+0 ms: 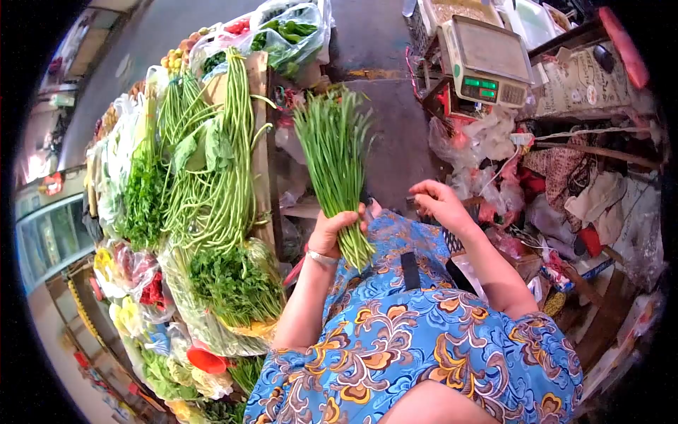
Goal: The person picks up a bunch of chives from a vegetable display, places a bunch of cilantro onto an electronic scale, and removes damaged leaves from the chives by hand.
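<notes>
My left hand is wrapped round the lower stems of a bunch of green garlic chives. The bunch stands nearly upright in front of my body, leaves toward the top of the view and cut stem ends pointing down. To the right of the chives, apart from them, my right hand hangs in the air with its fingers bent toward the thumb. A tiny dark bit shows at those fingertips, too small to name.
On the left, a stall holds long beans, leafy herbs, bagged green peppers and a red bowl. A weighing scale with lit green digits stands at upper right. Plastic bags and cloths clutter the right side.
</notes>
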### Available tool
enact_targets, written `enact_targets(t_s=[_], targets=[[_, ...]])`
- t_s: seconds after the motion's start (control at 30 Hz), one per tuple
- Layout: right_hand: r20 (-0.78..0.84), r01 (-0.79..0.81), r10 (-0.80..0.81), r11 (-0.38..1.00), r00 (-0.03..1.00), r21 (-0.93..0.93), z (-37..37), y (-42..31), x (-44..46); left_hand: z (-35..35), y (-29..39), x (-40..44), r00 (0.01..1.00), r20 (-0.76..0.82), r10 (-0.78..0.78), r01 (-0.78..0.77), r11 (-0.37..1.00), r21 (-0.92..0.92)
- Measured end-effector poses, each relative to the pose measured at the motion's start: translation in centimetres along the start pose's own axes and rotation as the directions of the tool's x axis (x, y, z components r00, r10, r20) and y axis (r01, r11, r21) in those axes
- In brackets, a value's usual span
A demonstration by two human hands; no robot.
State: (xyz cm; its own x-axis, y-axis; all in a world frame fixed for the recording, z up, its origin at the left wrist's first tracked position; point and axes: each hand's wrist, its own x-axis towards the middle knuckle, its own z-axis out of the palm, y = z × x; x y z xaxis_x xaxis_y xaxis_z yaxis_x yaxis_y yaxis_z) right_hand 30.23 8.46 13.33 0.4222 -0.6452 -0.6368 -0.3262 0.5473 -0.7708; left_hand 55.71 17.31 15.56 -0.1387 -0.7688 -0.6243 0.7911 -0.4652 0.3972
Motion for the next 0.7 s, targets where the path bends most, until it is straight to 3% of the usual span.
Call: enact_targets(t_s=[0.17, 0.23, 0.3, 0.43, 0.53, 0.63, 0.7], targets=[[-0.004, -0.007, 0.008, 0.999, 1.000, 0.041, 1.8, -3.1, 4.1, -0.5, 3.6, 2.8, 1.000, 0.022, 0.013, -0.013, 1.000, -0.003], [0.043, 0.062, -0.064, 0.997, 0.997, 0.040, 2.1, -3.2, 5.3, 0.1, 4.3, 3.9, 1.000, -0.011, 0.009, -0.009, 0.999, -0.034], [0.041, 0.015, -0.015, 1.000, 0.999, 0.004, 2.0, -4.9, 5.7, 0.9, 4.7, 5.0, 1.000, -0.013, 0.020, -0.020, 1.000, -0.006], [0.041, 0.122, -0.124, 0.991, 0.991, 0.058, 0.5, -5.7, 7.3, 3.9, 4.7, 7.4, 0.988, -0.081, 0.135, -0.116, 0.972, 0.206], [0.117, 0.104, -0.160, 0.918, 0.980, 0.383, -1.1, -7.7, 9.2, 6.8, 3.9, 10.3, 0.970, -0.052, 0.236, -0.203, 0.912, 0.355], [0.228, 0.025, -0.151, 0.879, 0.962, 0.476, -4.7, -9.8, 11.9, 10.4, 2.8, 14.5, 0.939, 0.060, 0.337, -0.318, 0.792, 0.521], [0.156, 0.161, -0.277, 0.840, 0.948, 0.518, -7.6, -11.1, 13.3, 12.6, 2.2, 18.1, 0.932, 0.175, 0.316, -0.356, 0.722, 0.593]])
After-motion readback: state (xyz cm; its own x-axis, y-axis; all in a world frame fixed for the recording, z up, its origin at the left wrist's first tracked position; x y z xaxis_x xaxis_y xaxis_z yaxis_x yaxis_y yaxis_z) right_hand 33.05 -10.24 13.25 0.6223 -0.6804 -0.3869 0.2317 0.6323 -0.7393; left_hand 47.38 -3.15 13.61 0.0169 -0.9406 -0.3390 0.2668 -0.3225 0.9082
